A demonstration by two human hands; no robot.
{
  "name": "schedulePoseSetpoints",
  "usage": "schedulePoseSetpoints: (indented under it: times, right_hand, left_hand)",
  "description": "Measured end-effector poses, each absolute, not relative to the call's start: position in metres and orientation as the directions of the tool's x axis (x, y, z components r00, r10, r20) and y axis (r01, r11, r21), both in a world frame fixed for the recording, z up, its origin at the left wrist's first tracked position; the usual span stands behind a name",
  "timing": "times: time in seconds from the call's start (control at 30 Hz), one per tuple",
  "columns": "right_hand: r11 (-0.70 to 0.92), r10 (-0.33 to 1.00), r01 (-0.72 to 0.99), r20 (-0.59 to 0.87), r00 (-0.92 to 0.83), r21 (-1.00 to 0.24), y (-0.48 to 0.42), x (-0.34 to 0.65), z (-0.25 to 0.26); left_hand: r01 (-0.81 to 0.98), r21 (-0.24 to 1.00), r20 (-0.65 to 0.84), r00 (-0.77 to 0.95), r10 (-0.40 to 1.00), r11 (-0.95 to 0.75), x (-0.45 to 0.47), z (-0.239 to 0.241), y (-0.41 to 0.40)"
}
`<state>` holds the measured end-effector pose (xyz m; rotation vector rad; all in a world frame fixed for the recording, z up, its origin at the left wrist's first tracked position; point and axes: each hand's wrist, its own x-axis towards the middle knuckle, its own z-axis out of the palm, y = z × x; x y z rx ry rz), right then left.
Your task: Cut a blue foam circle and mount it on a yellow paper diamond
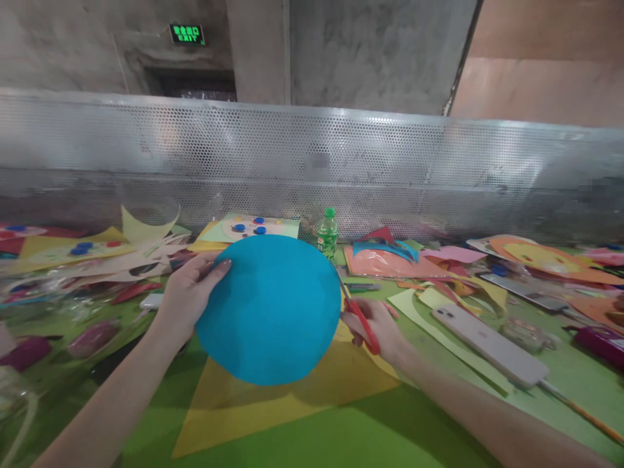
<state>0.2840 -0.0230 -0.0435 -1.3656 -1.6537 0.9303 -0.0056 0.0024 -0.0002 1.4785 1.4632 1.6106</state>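
Green sign (187,34) reads "EXIT"; hands (188,292) hold blue disc (273,312), red-handled scissors (364,330).

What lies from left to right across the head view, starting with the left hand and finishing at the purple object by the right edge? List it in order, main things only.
Left hand → blue paper disc → right hand holding the red-handled scissors → pale phone → purple object.

On my feed, a perforated metal screen (370,149) runs behind the green tabletop (292,452). Beyond it I see a grey concrete wall (375,52), a lit exit sign (187,34) above a dark opening (195,81), and a peach-coloured wall (546,88) at right.
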Motion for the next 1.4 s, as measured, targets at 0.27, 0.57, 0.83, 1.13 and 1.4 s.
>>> schedulePoseSetpoints:
  times: [0.27, 0.57, 0.83, 1.13, 1.4]
  right_hand:
    - [0.153, 0.987, 0.39, 0.119, -0.111, -0.908, -0.022, 0.284, -0.046]
    - [0.147, 0.988, 0.412, 0.112, -0.108, -0.899, -0.022, 0.284, -0.044]
    - [0.111, 0.991, 0.377, 0.072, -0.116, -0.92, -0.018, 0.285, -0.05]
    - [0.088, 0.996, 0.372, 0.082, -0.033, -0.924, -0.015, 0.286, -0.048]
    - [0.174, 0.985, 0.188, 0.172, -0.028, -0.967, 0.001, 0.295, -0.055]
  left_hand:
    - [0.28, 0.912, 0.376, -0.279, 0.884, -0.299, -0.003, 0.003, 0.002]
    - [0.286, 0.92, 0.348, -0.292, 0.891, -0.266, -0.003, 0.003, 0.001]
    - [0.295, 0.915, 0.357, -0.277, 0.892, -0.275, -0.004, 0.005, 0.0]
    - [0.286, 0.917, 0.349, -0.243, 0.905, -0.277, -0.004, 0.004, 0.0]
    - [0.314, 0.908, 0.361, -0.253, 0.898, -0.277, -0.005, -0.002, 0.003]
